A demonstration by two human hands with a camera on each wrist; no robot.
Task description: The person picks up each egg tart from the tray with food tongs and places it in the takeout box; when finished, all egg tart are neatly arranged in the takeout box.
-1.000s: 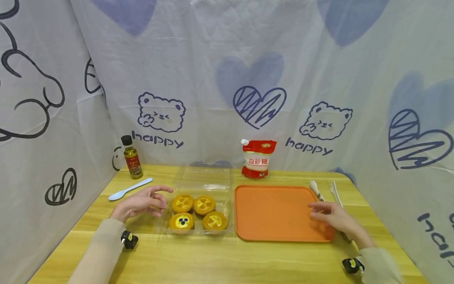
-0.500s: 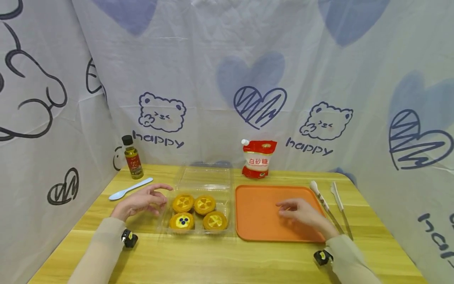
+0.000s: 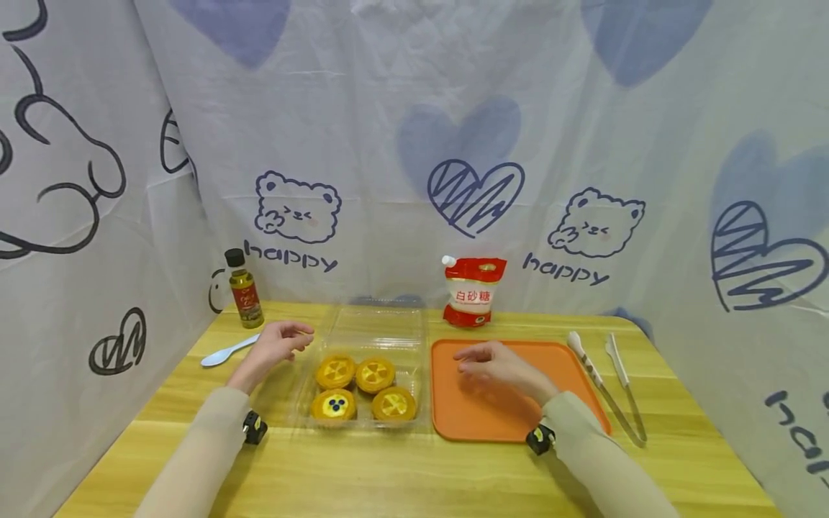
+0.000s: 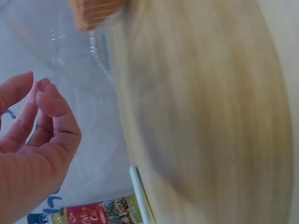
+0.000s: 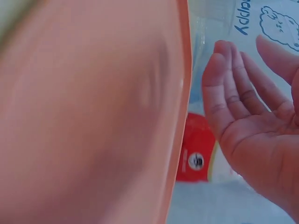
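My left hand (image 3: 278, 347) hovers by the left edge of a clear plastic box (image 3: 372, 327), its fingers loosely bent around nothing. Inside the box sit several egg tarts (image 3: 393, 404), one of them topped with blueberries (image 3: 337, 405); the lid stands folded back. Above the left part of an orange tray (image 3: 518, 424) hangs my right hand (image 3: 501, 367), also holding nothing. Its relaxed fingers (image 5: 243, 79) show in the right wrist view, over the tray's rim. The left hand partly covers a light blue spoon (image 3: 223, 355).
An olive oil bottle (image 3: 245, 295) stands at the back left. A red and white sugar pouch (image 3: 473, 295) is upright behind the tray. Tongs (image 3: 612, 396) lie open at the tray's right side. A printed cloth (image 3: 382, 144) hangs behind the table.
My right hand has moved left from the tongs across the tray. The left hand has risen slightly away from me, now covering the spoon's handle end. The tongs have come fully into view.
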